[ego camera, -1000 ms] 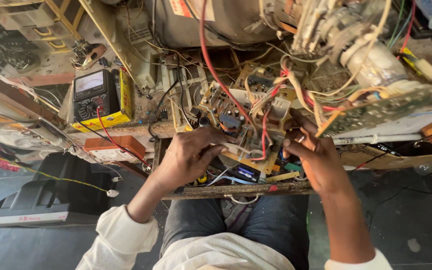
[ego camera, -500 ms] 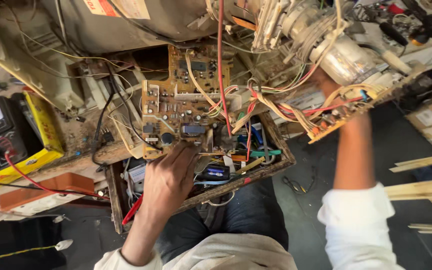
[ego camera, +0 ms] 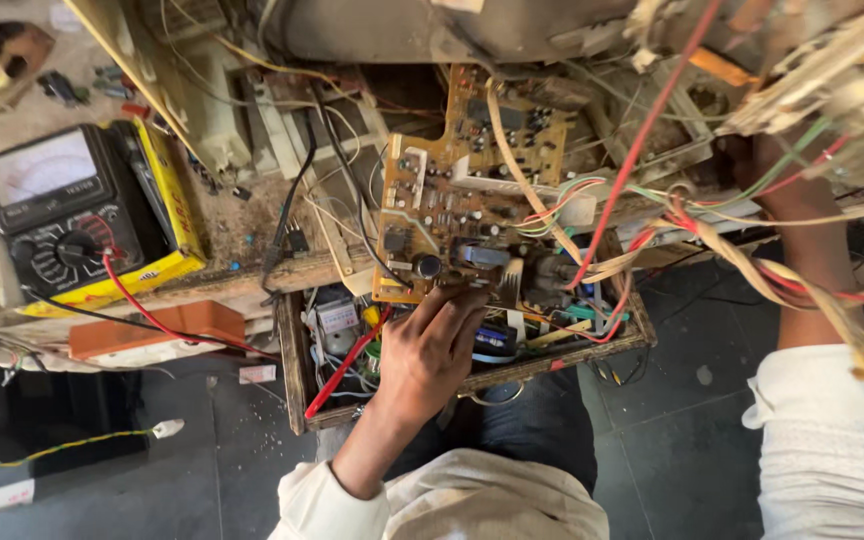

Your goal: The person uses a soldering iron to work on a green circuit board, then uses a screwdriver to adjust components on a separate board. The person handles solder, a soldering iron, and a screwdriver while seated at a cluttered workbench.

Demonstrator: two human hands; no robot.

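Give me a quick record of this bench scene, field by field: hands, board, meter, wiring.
left hand: fingertips on the near edge of the circuit board
right hand: reaches up behind a wire bundle, mostly hidden
circuit board: tan, dense with parts, tilted above the wooden tray
multimeter: black in yellow case, red lead attached

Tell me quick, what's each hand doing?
Left hand: fingers on the circuit board edge, grip unclear.
Right hand: mostly hidden behind wires, cannot tell.
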